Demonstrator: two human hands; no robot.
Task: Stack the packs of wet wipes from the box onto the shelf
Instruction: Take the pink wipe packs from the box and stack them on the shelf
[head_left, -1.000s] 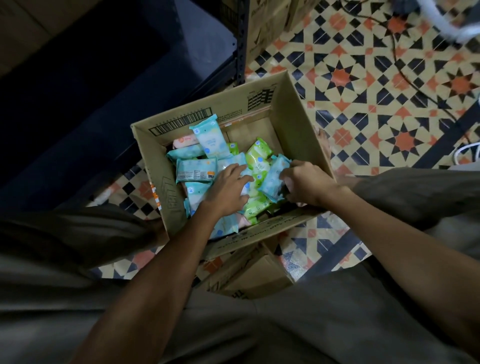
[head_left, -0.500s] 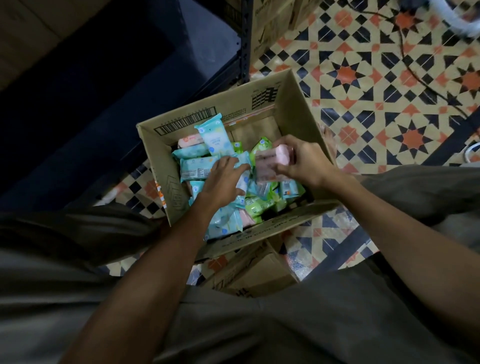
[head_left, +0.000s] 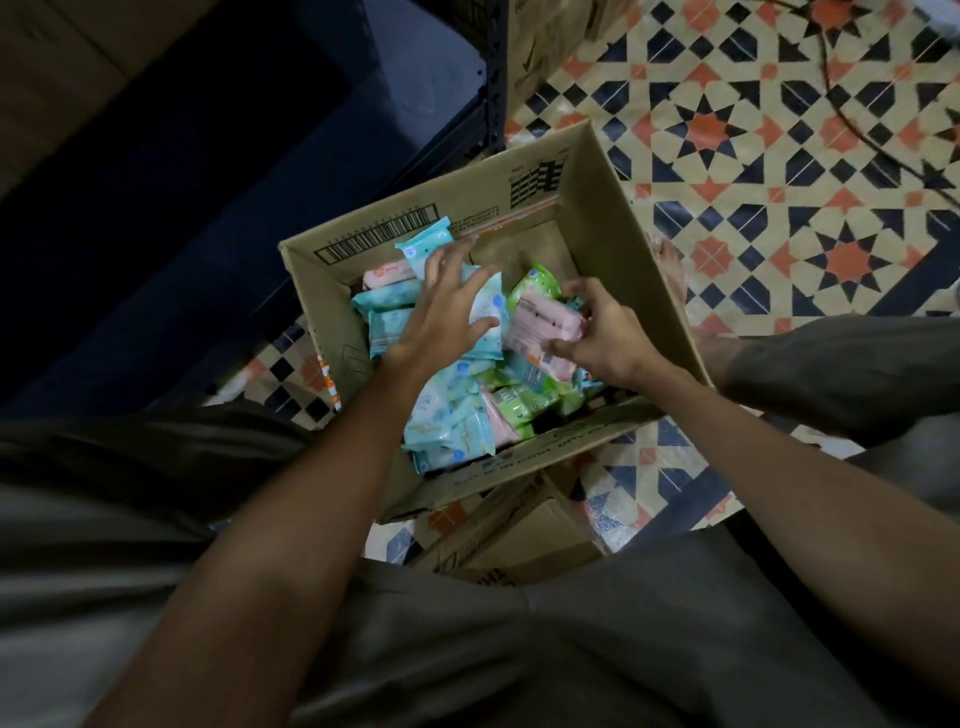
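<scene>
Your left hand (head_left: 447, 312) hangs over the far-left part of the box (head_left: 618, 234), fingers spread and fairly straight, palm down over a pale blue pack (head_left: 488, 312). Whether the fingers actually touch that pack, you cannot tell; nothing is gripped.

Your right hand (head_left: 605, 340) grips a pink pack (head_left: 537, 332) at its right end, thumb below, fingers curled over the top. The pink pack is raised above the heap, tilted, just right of the blue pack under your left hand.

The box sits open on the tiled floor (head_left: 779, 171) between your knees. It holds a loose heap of wipe packs: blue packs (head_left: 447, 426) along the left and near side, green packs (head_left: 524, 405) near the middle and right, one more green pack (head_left: 540, 283) just beyond the pink one. Another pink pack (head_left: 387, 275) lies at the far-left corner, and a blue pack (head_left: 426, 247) leans upright against the far wall, beside the barcode print.

The shelf (head_left: 415, 78) stands at far left, dark metal frame, deep in shadow. A second cardboard box (head_left: 524, 540) lies on the floor near you, partly under the first one. A dark cable (head_left: 852, 124) runs across the tiles at far right.
</scene>
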